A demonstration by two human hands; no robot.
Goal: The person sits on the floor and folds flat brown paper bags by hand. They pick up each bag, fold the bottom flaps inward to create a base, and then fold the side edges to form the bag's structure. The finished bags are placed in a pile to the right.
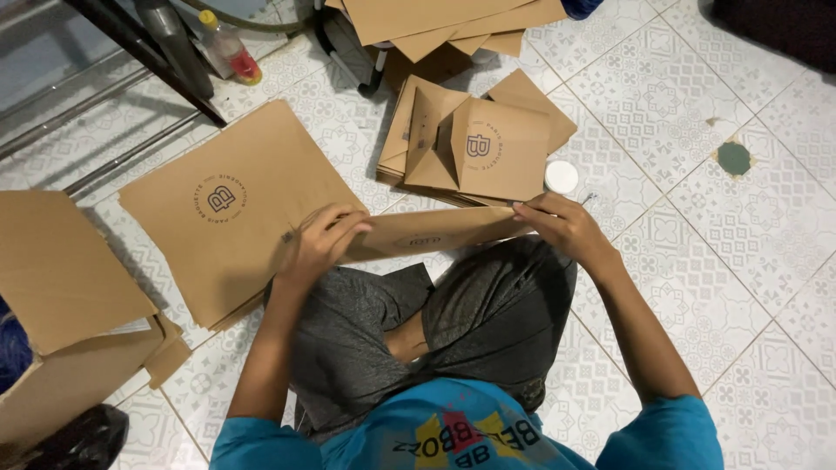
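I sit cross-legged on a patterned tile floor. Both hands hold a brown cardboard box blank [435,231] folded into a long narrow strip across my knees. My left hand [320,240] pinches its left end, fingers curled over the fold. My right hand [557,223] grips the right end. Under the left hand lies a stack of flat brown blanks [218,209] with a round printed logo.
A pile of partly folded brown boxes [475,139] lies just beyond the strip, with a small white round lid [561,177] beside it. More flat cardboard [444,22] lies farther back. An open carton [61,305] stands at left. A plastic bottle [228,45] and metal legs are top left.
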